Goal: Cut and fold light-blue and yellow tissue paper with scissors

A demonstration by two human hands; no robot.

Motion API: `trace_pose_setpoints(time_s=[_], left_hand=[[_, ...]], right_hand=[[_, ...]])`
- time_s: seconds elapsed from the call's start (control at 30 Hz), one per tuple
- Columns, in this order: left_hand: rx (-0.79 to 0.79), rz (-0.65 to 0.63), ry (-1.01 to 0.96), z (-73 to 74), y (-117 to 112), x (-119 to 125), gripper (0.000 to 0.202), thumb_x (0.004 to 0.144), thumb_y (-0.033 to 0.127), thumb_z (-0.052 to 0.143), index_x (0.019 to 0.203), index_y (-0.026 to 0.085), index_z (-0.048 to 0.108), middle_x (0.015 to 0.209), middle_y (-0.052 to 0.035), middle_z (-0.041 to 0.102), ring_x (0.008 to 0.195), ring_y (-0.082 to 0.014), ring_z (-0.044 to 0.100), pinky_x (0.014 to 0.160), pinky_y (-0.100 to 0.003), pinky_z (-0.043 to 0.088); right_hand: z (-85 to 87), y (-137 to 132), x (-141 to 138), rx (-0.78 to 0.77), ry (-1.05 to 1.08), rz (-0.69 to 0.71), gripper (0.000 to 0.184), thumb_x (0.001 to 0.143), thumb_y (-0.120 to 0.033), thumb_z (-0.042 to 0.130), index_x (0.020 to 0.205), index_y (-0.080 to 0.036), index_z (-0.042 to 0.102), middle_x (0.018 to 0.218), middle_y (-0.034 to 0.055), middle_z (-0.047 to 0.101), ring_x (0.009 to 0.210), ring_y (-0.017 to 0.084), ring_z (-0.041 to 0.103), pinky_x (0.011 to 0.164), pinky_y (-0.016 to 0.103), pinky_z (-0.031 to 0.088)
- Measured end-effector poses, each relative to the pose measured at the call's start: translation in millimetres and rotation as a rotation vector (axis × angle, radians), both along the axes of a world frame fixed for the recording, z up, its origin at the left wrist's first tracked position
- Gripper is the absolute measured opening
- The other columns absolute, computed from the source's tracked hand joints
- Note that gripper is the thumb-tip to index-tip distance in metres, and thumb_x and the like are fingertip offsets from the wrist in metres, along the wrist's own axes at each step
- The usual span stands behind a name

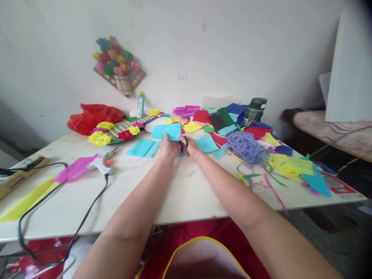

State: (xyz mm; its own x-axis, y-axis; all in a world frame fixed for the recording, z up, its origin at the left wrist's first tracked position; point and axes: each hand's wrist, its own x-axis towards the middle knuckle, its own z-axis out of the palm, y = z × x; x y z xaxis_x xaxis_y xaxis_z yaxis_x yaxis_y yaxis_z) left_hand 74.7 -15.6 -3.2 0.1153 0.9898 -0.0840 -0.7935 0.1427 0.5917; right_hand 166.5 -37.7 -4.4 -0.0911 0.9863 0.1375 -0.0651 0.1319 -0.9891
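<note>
My left hand (pixel 169 147) is closed on a light blue sheet of crepe paper (pixel 165 131), held up off the table with the thumb on its near face. In my right hand (pixel 191 148) is a pair of scissors (pixel 183 145) with dark handles, its blades pointing away at the paper's right edge. The fingers are wrapped round the handles. On the table just left of my hands lies a folded light blue piece (pixel 142 148). Another blue piece (pixel 206 143) lies to the right, partly behind my right wrist.
A white glue gun (pixel 101 164) with a black cord lies at the left, on pink paper (pixel 77 169). Paper flowers on a green board (pixel 119 132) stand behind it. Purple yarn (pixel 245 146), coloured paper and a dark bottle (pixel 255 109) crowd the right.
</note>
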Motion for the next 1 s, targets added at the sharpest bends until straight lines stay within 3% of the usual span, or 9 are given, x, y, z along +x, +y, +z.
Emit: trace_pose_setpoints(time_s=[0.33,0.57,1.0], left_hand=[[0.092,0.031,0.008,-3.8,0.6,2.5,0.051,0.091,0.05,0.022,0.095,0.015,0.059,0.06,-0.0065,0.061,0.048,-0.0207,0.057,0.048,-0.032,0.045],[0.09,0.057,0.021,-2.7,-0.9,5.7,0.049,0.091,0.052,0.022,0.087,0.016,0.055,0.054,-0.0042,0.058,0.034,-0.0163,0.046,0.034,-0.027,0.034],[0.08,0.065,0.01,-3.5,0.6,6.5,0.048,0.09,0.055,0.024,0.09,0.017,0.054,0.057,-0.003,0.06,0.034,-0.0142,0.048,0.036,-0.026,0.038]], right_hand=[[0.4,2.9,2.7,-0.031,0.013,-0.048,0.046,0.074,-0.064,0.052,0.078,-0.018,0.053,0.046,-0.006,0.05,0.035,0.008,0.046,0.029,0.018,0.022],[2.3,2.1,1.3,-0.043,0.027,-0.087,0.044,0.073,-0.062,0.055,0.07,-0.019,0.048,0.044,-0.007,0.047,0.033,0.007,0.045,0.029,0.018,0.022],[5.2,0.4,-1.5,-0.027,0.073,-0.105,0.043,0.073,-0.057,0.06,0.061,-0.019,0.044,0.041,-0.0071,0.043,0.033,0.006,0.044,0.03,0.016,0.028]])
